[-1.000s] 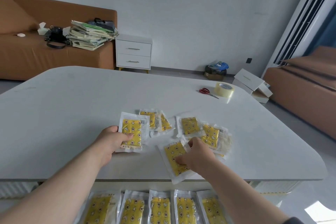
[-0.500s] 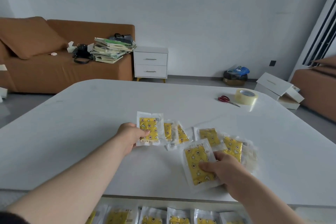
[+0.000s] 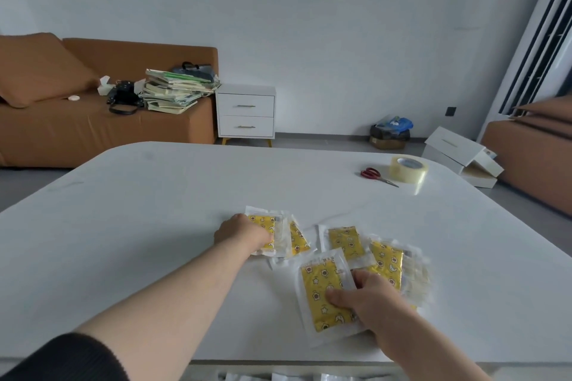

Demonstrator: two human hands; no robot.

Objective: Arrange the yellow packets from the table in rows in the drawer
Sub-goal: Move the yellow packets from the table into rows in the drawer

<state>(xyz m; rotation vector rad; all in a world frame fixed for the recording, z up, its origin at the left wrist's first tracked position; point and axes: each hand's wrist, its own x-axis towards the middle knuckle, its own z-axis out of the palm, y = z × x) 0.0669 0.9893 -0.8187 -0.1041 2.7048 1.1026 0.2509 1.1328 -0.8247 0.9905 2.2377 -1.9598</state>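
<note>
light, floppy, slick film packets (image 3: 346, 241) (judging by looks) lie on the bench (image 3: 154, 226): right hand (image 3: 371, 297) fingers (image 3: 356, 277) pinch the nearest packet (image 3: 322, 291) at 1 o'clock, left hand (image 3: 244, 233) grips the leftmost packet (image 3: 266, 226) at 12 o'clock; best taken by the sealed margins

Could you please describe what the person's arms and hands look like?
The left hand and right hand are bare: no gloves, rings or watch show. The left arm wears a dark ribbed sleeve ending above the forearm; the right forearm is bare as far as the frame shows.
</note>
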